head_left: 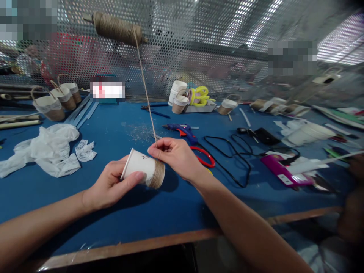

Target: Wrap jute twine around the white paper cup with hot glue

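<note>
My left hand (113,184) grips a white paper cup (139,163), tilted on its side with the mouth to the left. Several turns of jute twine (158,175) wrap the cup's base end. My right hand (174,155) pinches the twine strand (148,102) beside the wrapped band. From there the strand runs up, taut, to a twine spool (116,28) hanging on a rod in front of the perforated metal screen. Behind my right hand lie a blue hot glue gun (182,130) and red-handled scissors (205,157), partly hidden by the hand.
White lace fabric (54,149) lies at the left, with twine-wrapped cups with handles (47,108) behind it. Stacked cups (178,91) and a yellow roll (199,95) stand at the back. A black cord (227,167) and a magenta glue gun (284,170) lie right.
</note>
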The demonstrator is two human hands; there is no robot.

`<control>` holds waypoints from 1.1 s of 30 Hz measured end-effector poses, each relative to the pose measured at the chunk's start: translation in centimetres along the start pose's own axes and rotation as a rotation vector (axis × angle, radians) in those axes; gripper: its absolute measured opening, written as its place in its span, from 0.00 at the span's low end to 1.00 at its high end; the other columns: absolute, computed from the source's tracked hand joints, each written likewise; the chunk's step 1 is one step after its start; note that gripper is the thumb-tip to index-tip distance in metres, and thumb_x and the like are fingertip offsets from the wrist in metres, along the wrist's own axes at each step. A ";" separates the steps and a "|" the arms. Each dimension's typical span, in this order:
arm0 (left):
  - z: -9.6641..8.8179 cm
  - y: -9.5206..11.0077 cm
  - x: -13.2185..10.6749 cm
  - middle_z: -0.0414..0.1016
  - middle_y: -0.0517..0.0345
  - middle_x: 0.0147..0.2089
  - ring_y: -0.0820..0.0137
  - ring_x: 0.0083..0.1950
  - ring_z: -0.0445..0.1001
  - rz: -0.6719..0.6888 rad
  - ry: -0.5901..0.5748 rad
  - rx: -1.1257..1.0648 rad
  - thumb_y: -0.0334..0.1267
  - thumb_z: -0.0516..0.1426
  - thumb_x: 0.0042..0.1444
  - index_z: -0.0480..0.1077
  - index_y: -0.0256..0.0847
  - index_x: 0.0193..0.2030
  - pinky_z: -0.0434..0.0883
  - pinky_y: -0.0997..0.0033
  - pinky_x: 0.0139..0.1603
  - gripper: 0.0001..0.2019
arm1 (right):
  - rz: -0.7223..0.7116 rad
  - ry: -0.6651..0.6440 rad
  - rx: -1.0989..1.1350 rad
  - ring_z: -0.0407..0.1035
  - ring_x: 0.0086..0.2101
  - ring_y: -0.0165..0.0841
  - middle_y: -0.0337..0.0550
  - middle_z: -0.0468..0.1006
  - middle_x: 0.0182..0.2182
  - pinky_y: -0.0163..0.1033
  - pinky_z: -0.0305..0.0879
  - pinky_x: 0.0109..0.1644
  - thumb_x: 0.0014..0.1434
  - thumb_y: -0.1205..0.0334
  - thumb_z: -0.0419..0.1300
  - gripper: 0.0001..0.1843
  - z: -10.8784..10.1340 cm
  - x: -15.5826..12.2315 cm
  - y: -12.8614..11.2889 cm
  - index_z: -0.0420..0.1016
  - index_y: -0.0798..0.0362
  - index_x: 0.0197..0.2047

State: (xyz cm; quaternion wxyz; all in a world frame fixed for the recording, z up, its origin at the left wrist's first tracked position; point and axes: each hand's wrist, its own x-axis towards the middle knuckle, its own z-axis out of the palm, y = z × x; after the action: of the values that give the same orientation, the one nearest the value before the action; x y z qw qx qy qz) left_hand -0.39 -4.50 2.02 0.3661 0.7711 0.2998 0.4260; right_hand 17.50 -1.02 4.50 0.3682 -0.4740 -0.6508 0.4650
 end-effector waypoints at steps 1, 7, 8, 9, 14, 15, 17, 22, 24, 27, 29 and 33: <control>0.0 0.0 0.0 0.60 0.63 0.20 0.77 0.24 0.57 0.015 0.005 0.007 0.29 0.52 0.54 0.61 0.36 0.19 0.59 0.77 0.25 0.13 | 0.003 -0.004 0.004 0.63 0.25 0.25 0.37 0.72 0.23 0.33 0.60 0.31 0.45 0.61 0.63 0.07 0.0 0.0 0.0 0.73 0.56 0.27; -0.1 0.3 0.2 0.63 0.62 0.21 0.77 0.24 0.59 0.123 0.006 0.065 0.27 0.52 0.53 0.62 0.37 0.19 0.61 0.75 0.27 0.12 | 0.018 -0.020 0.041 0.64 0.26 0.26 0.38 0.72 0.24 0.34 0.61 0.31 0.45 0.56 0.63 0.12 0.1 0.0 0.2 0.72 0.56 0.29; -0.1 0.3 0.2 0.65 0.61 0.22 0.76 0.25 0.60 0.143 0.008 0.075 0.26 0.52 0.52 0.62 0.37 0.19 0.62 0.74 0.28 0.12 | 0.024 -0.022 0.037 0.64 0.27 0.27 0.38 0.72 0.25 0.35 0.61 0.32 0.45 0.55 0.63 0.13 0.1 0.0 0.3 0.72 0.56 0.29; -0.1 0.2 0.2 0.66 0.60 0.22 0.75 0.26 0.62 0.161 0.010 0.084 0.26 0.52 0.52 0.63 0.37 0.20 0.62 0.74 0.29 0.11 | 0.033 -0.025 0.033 0.65 0.27 0.27 0.39 0.72 0.26 0.35 0.61 0.34 0.46 0.54 0.62 0.13 0.1 0.1 0.3 0.72 0.56 0.30; -0.1 -0.7 0.2 0.69 0.58 0.25 0.72 0.31 0.66 0.177 0.051 0.116 0.26 0.53 0.52 0.65 0.37 0.22 0.65 0.72 0.33 0.09 | 0.127 -0.116 0.115 0.66 0.31 0.29 0.42 0.72 0.31 0.36 0.63 0.36 0.53 0.48 0.54 0.18 -0.2 0.0 0.3 0.70 0.56 0.35; -0.2 -0.9 0.2 0.70 0.57 0.26 0.72 0.32 0.67 0.154 0.069 0.119 0.27 0.53 0.53 0.66 0.36 0.23 0.65 0.72 0.33 0.09 | 0.142 -0.143 0.122 0.67 0.32 0.29 0.43 0.72 0.32 0.36 0.64 0.36 0.54 0.47 0.53 0.19 -0.4 -0.1 0.3 0.70 0.55 0.36; -0.2 -1.2 0.1 0.72 0.54 0.31 0.71 0.34 0.69 0.097 0.106 0.116 0.28 0.52 0.53 0.68 0.36 0.27 0.67 0.72 0.34 0.06 | 0.150 -0.188 0.106 0.67 0.35 0.30 0.44 0.73 0.36 0.38 0.65 0.39 0.54 0.48 0.54 0.19 -0.7 -0.1 0.1 0.69 0.55 0.39; -0.4 -1.4 0.2 0.75 0.52 0.39 0.69 0.39 0.71 0.001 0.110 0.032 0.31 0.54 0.53 0.73 0.36 0.34 0.67 0.71 0.41 0.06 | 0.118 -0.238 0.048 0.68 0.38 0.31 0.46 0.74 0.39 0.40 0.64 0.45 0.49 0.55 0.61 0.21 -1.6 0.0 0.1 0.68 0.57 0.45; -0.5 -1.2 0.5 0.76 0.52 0.38 0.68 0.40 0.71 -0.126 0.107 -0.108 0.34 0.56 0.52 0.74 0.36 0.33 0.66 0.71 0.42 0.06 | 0.098 -0.222 0.033 0.68 0.40 0.32 0.46 0.74 0.40 0.41 0.64 0.46 0.47 0.57 0.63 0.23 -1.6 0.1 0.3 0.67 0.57 0.46; -0.6 -0.9 1.2 0.78 0.53 0.34 0.70 0.34 0.73 -0.501 0.135 -0.514 0.40 0.57 0.50 0.74 0.36 0.36 0.68 0.72 0.37 0.11 | 0.049 -0.228 -0.038 0.68 0.41 0.34 0.48 0.72 0.45 0.43 0.65 0.46 0.45 0.59 0.64 0.27 -1.4 0.0 0.4 0.66 0.56 0.48; -0.6 -0.9 1.6 0.78 0.54 0.31 0.72 0.30 0.72 -0.702 0.171 -0.719 0.41 0.59 0.48 0.75 0.35 0.34 0.68 0.73 0.34 0.11 | 0.017 -0.246 -0.112 0.68 0.40 0.34 0.49 0.71 0.46 0.44 0.65 0.45 0.44 0.59 0.65 0.27 -1.3 0.0 0.5 0.66 0.55 0.49; -0.3 -1.1 1.8 0.77 0.56 0.29 0.75 0.27 0.71 -0.762 0.233 -0.738 0.37 0.62 0.44 0.75 0.34 0.31 0.65 0.76 0.32 0.09 | 0.020 -0.207 -0.150 0.67 0.40 0.33 0.48 0.73 0.43 0.41 0.65 0.42 0.49 0.55 0.61 0.21 -1.4 1.1 0.4 0.69 0.55 0.45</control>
State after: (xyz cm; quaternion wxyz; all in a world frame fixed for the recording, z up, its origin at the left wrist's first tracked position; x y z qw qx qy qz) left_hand 0.01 -2.44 1.98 0.7054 0.3760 0.4272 0.4226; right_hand 18.58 0.47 4.60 0.2578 -0.4560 -0.7135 0.4652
